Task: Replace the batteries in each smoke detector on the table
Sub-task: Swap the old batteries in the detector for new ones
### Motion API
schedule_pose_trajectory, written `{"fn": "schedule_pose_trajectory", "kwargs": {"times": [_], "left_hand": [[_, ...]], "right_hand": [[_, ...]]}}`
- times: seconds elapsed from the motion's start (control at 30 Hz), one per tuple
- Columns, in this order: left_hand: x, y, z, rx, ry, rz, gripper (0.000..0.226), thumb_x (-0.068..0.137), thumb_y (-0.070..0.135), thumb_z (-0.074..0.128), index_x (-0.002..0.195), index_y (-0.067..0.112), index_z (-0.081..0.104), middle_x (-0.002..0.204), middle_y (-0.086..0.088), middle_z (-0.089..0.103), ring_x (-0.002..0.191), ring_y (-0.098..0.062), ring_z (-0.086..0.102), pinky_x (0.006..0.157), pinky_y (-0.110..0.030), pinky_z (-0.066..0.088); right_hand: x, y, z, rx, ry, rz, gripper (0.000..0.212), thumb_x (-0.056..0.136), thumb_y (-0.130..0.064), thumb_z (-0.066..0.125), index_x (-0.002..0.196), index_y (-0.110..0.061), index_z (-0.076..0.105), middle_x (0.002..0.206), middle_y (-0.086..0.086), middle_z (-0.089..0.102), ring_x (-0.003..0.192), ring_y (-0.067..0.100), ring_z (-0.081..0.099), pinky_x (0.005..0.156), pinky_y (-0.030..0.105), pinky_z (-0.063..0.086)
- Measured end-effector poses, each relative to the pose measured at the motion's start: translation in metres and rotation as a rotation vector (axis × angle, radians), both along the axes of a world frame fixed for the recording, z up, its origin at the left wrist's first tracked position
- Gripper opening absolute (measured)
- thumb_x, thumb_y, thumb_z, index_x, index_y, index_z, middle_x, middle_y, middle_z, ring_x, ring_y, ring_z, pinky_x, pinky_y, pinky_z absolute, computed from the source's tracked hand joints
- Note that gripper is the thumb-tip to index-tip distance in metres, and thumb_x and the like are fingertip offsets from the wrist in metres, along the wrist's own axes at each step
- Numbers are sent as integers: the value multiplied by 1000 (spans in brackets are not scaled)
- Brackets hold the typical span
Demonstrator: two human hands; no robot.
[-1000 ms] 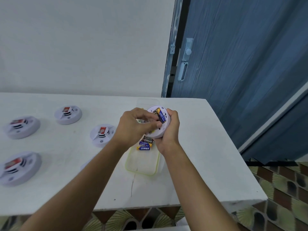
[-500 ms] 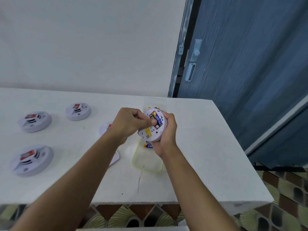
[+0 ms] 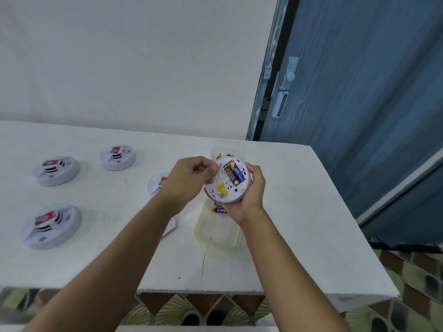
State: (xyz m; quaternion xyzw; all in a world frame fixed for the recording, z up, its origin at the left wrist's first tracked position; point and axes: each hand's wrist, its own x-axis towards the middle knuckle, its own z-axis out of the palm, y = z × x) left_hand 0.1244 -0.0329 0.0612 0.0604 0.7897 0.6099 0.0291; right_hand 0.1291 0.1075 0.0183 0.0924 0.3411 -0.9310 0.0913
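Observation:
My right hand (image 3: 249, 195) grips a round white smoke detector (image 3: 224, 190) from the right and below, holding it back side up above the table. Its battery compartment is open, with two batteries (image 3: 234, 173) lying in it side by side. My left hand (image 3: 187, 183), fingers curled, lies against the detector's left rim, and I see nothing held in it. Below the detector, loose batteries (image 3: 218, 209) lie in a clear tray with a yellow-green rim (image 3: 217, 245).
Three more detectors (image 3: 56, 170) (image 3: 117, 158) (image 3: 51, 225) sit face up on the white table (image 3: 299, 224); another one (image 3: 155, 183) is half hidden behind my left hand. A white cover piece (image 3: 171, 227) lies by my left forearm. A clear box (image 3: 227, 147) stands behind. A blue door (image 3: 359, 104) is at the right.
My left fingers have come off the battery and drawn back to the detector's left rim. The detector has tilted so that the compartment faces me. My head has turned slightly to the right.

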Motion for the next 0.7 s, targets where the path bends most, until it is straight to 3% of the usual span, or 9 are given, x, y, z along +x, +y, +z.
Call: {"fn": "schedule_pose_trajectory", "kwargs": {"times": [0.13, 0.2, 0.3, 0.43, 0.53, 0.63, 0.7], "left_hand": [[3, -1, 1, 15, 4, 9, 7, 86, 19, 72, 92, 15, 73, 83, -3, 71, 64, -4, 63, 59, -14, 48], [6, 2, 1, -92, 51, -3, 17, 77, 26, 81, 92, 23, 74, 85, 7, 71, 69, -3, 66, 65, -16, 52], [13, 11, 6, -320, 206, 34, 31, 70, 33, 84, 99, 28, 75, 88, 19, 64, 77, 8, 61, 68, -3, 44], [15, 15, 10, -370, 224, 65, 37, 72, 32, 84, 106, 22, 74, 90, 14, 65, 75, 6, 60, 65, -2, 42], [16, 16, 11, -436, 260, 66, 36, 74, 32, 81, 107, 20, 75, 97, 5, 74, 83, -5, 66, 69, -4, 43], [21, 19, 13, -548, 324, 54, 26, 76, 32, 74, 100, 21, 77, 86, 1, 75, 79, -15, 66, 65, -13, 41], [21, 19, 11, -617, 393, 26, 19, 73, 37, 61, 74, 21, 72, 57, 1, 63, 58, -21, 53, 53, -24, 36]], "right_hand": [[-2, 0, -2, -14, -14, 1, 51, 89, -45, 40, 125, -20, 67, 118, 9, 69, 106, 31, 61, 88, 46, 52], [-4, -2, -4, 4, -19, -6, 56, 89, -45, 42, 132, -17, 64, 120, 10, 67, 109, 31, 61, 85, 43, 53], [-6, -3, -5, 34, -26, -18, 53, 87, -45, 46, 127, -16, 65, 118, 9, 66, 107, 28, 61, 83, 39, 50], [-9, -2, -6, 89, -7, -45, 51, 83, -45, 50, 120, -14, 66, 113, 10, 65, 106, 27, 60, 89, 44, 44], [-10, -3, -5, 151, -11, -50, 55, 77, -46, 54, 120, -13, 67, 109, 9, 66, 101, 24, 63, 84, 38, 49], [-10, -5, -5, 205, -11, -38, 52, 73, -46, 56, 113, -14, 67, 103, 6, 66, 95, 21, 65, 74, 31, 51], [-10, -6, -3, 257, 4, -9, 47, 72, -45, 55, 106, -15, 69, 98, 5, 67, 88, 19, 66, 69, 29, 50]]}}
